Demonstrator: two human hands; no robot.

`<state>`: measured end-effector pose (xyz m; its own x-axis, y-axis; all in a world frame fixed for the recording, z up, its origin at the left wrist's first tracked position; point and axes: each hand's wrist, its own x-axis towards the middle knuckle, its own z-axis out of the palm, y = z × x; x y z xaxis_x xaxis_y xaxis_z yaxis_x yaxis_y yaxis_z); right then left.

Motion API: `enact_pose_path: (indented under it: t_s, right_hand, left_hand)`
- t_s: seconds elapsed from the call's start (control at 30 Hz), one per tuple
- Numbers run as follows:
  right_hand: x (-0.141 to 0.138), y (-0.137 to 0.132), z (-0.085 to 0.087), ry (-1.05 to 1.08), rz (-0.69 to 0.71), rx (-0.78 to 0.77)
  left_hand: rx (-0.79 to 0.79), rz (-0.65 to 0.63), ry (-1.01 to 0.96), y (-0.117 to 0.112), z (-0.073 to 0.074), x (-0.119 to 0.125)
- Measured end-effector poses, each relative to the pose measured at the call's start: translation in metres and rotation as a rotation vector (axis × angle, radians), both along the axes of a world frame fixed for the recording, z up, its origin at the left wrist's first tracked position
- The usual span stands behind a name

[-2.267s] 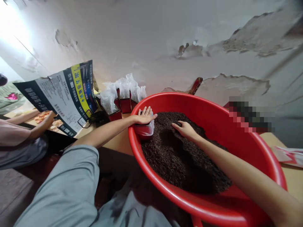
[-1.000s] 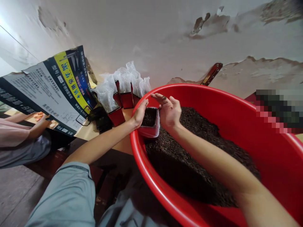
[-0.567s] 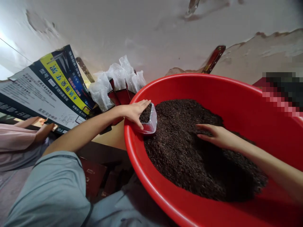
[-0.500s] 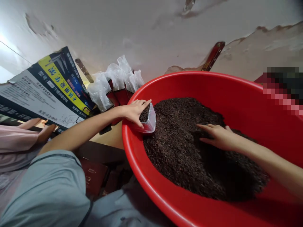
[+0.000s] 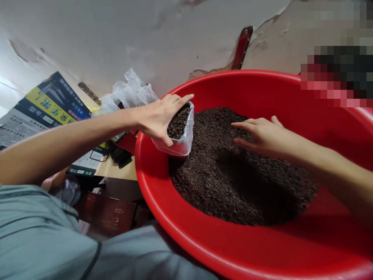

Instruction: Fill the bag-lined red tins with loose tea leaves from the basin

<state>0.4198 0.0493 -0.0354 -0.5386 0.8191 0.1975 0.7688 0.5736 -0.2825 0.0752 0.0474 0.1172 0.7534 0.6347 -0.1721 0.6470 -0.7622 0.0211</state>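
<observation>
Spreading wide, the left hand [image 5: 159,116] clasps a plastic-lined box [image 5: 182,146].

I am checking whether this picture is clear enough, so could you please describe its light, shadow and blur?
Head view: the wall is brightest at the left edge; same view: deep shadow hides detail in part of the dark loose material below the right hand, which looks slightly soft; same view again: blocky pixelation covers part of the upper right.
</observation>
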Motion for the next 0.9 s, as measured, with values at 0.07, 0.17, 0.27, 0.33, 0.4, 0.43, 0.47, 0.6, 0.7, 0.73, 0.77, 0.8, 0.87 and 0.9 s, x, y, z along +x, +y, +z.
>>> enact_pose_path:
  t_s: [0.07,0.17,0.27,0.33,0.4,0.43,0.47,0.6,0.7,0.73,0.77,0.8,0.87,0.9]
  right_hand:
    - [0.001,0.001,0.008,0.033,-0.032,-0.018]
    - [-0.003,-0.002,0.018,0.231,-0.022,-0.103]
    - [-0.015,-0.014,0.022,0.529,0.049,-0.317]
    - [-0.024,-0.023,0.024,0.620,0.111,-0.388]
    - [-0.031,-0.032,0.024,0.572,0.157,-0.342]
    - [-0.034,-0.036,0.024,0.519,0.169,-0.289]
    - [-0.035,-0.039,0.025,0.463,0.180,-0.223]
    - [-0.046,-0.049,0.033,0.281,0.197,0.123]
    - [-0.064,-0.056,0.049,0.096,0.325,0.293]
    - [-0.072,-0.057,0.054,0.025,0.387,0.304]
    - [-0.080,-0.059,0.059,-0.040,0.437,0.300]
    - [-0.087,-0.059,0.064,-0.091,0.461,0.290]
    - [-0.096,-0.058,0.070,-0.145,0.446,0.270]
    - [-0.099,-0.057,0.072,-0.154,0.435,0.256]
  left_hand:
    - [-0.023,-0.088,0.013,-0.004,0.009,0.019]
    - [-0.126,-0.233,0.103,-0.008,0.005,0.052]
    - [-0.210,-0.286,0.178,-0.007,-0.005,0.070]
    - [-0.235,-0.237,0.133,-0.006,-0.008,0.065]
    - [-0.264,-0.117,0.021,-0.010,-0.009,0.050]
    - [-0.276,-0.035,-0.051,-0.015,-0.012,0.039]
    - [-0.283,0.052,-0.126,-0.021,-0.017,0.029]
    - [-0.231,0.302,-0.399,-0.050,-0.052,-0.002]
    - [-0.226,0.330,-0.489,-0.056,-0.075,-0.007]
    - [-0.236,0.325,-0.499,-0.055,-0.077,-0.007]
    - [-0.247,0.318,-0.503,-0.053,-0.078,-0.005]
    - [-0.257,0.312,-0.502,-0.052,-0.077,-0.004]
    - [-0.271,0.311,-0.488,-0.050,-0.073,0.000]
    - [-0.274,0.312,-0.475,-0.050,-0.071,0.000]
